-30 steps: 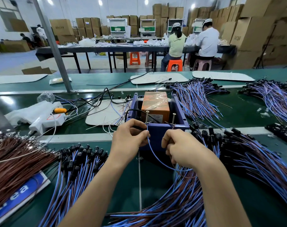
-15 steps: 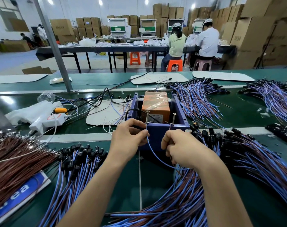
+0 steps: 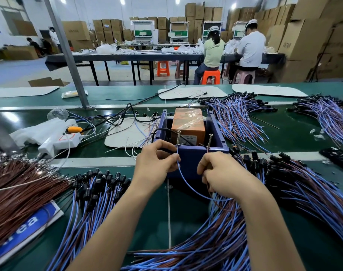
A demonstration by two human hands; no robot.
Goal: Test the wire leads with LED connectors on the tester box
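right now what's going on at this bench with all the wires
A person is testing a wire lead at the blue tester box. The left hand pinches the blue wire at the left screw post; the right hand holds the other end below the right post. Piles of leads lie around.

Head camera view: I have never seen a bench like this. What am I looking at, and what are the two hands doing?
The picture comes from one camera worn on the person's head, looking down at their own bare hands over a green workbench. In the middle stands a blue tester box with an orange block inside and two upright metal posts. The left hand pinches a blue wire lead up against the left post; the right hand pinches a brown lead near the right post. Heaps of blue and brown leads with black connectors lie on both sides.
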